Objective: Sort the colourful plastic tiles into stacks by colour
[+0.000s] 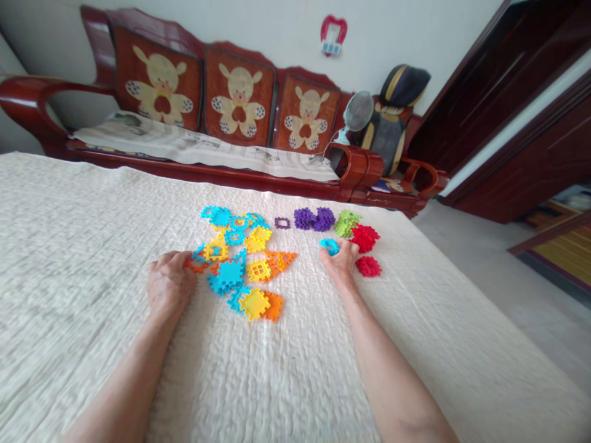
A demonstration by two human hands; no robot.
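My right hand (342,261) pinches a blue interlocking toy tile (329,247) between thumb and fingers, just left of the red tiles (365,238). On the left, my left hand (170,280) has its fingers curled at an orange tile (197,265) on the edge of a mixed pile; its fingertips are partly hidden. Loosely heaped in that pile are blue tiles (231,272), yellow tiles (254,304) and orange tiles (279,263), some with window-like openings. Stacked purple tiles (305,218) and green tiles (346,223) lie beyond my right hand.
A single purple frame tile (282,223) lies between the mixed pile and the purple stacks. More red tiles (368,266) sit right of my right hand. A quilted white cover (295,369) spreads over the table. Behind it stand a wooden sofa (203,166) and a small fan (359,112).
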